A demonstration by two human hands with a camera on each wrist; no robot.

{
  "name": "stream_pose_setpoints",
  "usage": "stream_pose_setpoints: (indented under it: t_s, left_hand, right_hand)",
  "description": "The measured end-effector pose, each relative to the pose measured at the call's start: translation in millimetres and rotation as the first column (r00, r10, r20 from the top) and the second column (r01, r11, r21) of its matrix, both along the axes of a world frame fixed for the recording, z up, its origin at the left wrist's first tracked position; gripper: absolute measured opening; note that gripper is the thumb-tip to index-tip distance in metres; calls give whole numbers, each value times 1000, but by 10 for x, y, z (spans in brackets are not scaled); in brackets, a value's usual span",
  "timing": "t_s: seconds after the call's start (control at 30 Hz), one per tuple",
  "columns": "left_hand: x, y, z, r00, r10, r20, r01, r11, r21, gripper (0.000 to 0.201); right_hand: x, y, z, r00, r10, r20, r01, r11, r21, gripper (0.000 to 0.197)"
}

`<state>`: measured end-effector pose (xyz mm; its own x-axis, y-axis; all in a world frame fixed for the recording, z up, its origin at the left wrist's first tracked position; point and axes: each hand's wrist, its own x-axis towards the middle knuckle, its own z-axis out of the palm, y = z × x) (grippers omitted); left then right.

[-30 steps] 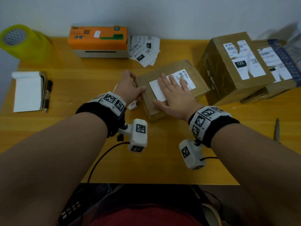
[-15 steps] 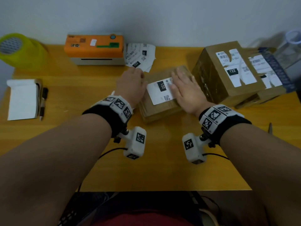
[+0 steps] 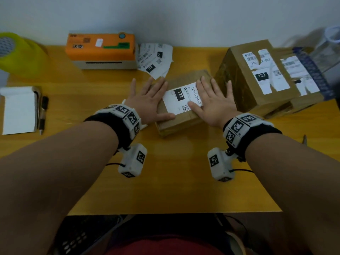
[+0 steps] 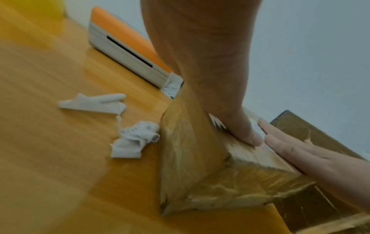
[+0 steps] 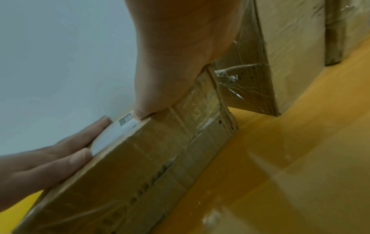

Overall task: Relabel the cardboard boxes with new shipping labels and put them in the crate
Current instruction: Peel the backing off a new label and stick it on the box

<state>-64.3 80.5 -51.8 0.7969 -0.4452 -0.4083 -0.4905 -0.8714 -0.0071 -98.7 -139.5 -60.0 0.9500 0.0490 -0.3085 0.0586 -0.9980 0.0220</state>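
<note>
I count three cardboard boxes on the table [image 3: 165, 181]: one flat box [image 3: 181, 120] in the middle under my hands, one tall box [image 3: 244, 78] just to its right, and a third box [image 3: 301, 74] behind that one at the far right. The flat box lies turned a little, its long axis running from near left to far right. On its top sits one white shipping label [image 3: 181, 98], its printed "122" and code lines reading sideways, so the label's long side runs from near to far. My left hand [image 3: 149, 100] lies flat with fingers spread straight, partly on the table and partly over the box's left edge, thumb touching the label's near left corner. My right hand [image 3: 213, 102] is also flat and spread, pressing on the label's right side. At the far edge stands one orange label printer [image 3: 101, 50], with a loose pile of printed labels [image 3: 156, 59] just right of it. Two scraps of white backing paper [image 4: 134, 139] lie left of the flat box.
</note>
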Motion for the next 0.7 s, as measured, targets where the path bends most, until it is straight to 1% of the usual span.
stream_pose_setpoints:
  t_s: [0.07,0.1,0.17,0.2,0.27,0.33,0.4,0.47,0.53,0.57,0.6,0.7]
  left_hand:
    - [7,18,26,999,22,-32,-22,1000,-12,107]
    - [14,14,29,999,25,-44,-26,999,-22,108]
    - [14,7,17,999,25,-41,-27,999,-42,109]
    - [12,8,13,999,28,-37,-29,998,-50,109]
    - [3,7,24,998,40,-46,-43,998,-53,111]
    - [-2,-5,59,997,51,-63,-54,997,-46,113]
    - [-10,-18,77,995,68,-66,-72,996,-53,115]
    - [-26,-22,62,989,139,-43,-142,988,-67,121]
    - [-42,-26,32,970,241,-21,-242,968,-74,128]
    - [-49,-33,20,964,267,-15,-267,961,-76,130]
    - [-59,-39,14,962,274,-15,-274,958,-83,130]
    - [-72,-30,41,966,256,-37,-259,957,-132,126]
  right_hand:
    - [-7,95,72,999,34,6,-34,999,-8,71]
    - [-35,191,104,995,96,5,-96,995,12,67]
    - [-132,403,105,971,239,5,-238,964,117,59]
    - [-180,465,94,963,268,4,-265,950,163,56]
    - [-198,393,77,973,232,0,-229,959,168,55]
    - [-176,148,87,993,114,-9,-112,987,117,56]
    - [-163,-85,126,999,35,-12,-35,999,39,58]
    - [-156,-127,173,1000,7,-12,-7,1000,-11,60]
    - [-136,13,207,999,-32,4,32,999,17,63]
    - [-130,121,217,999,-33,8,33,999,44,64]
    - [-136,250,224,1000,-4,3,4,997,72,64]
    - [-199,569,180,990,139,-16,-135,978,158,59]
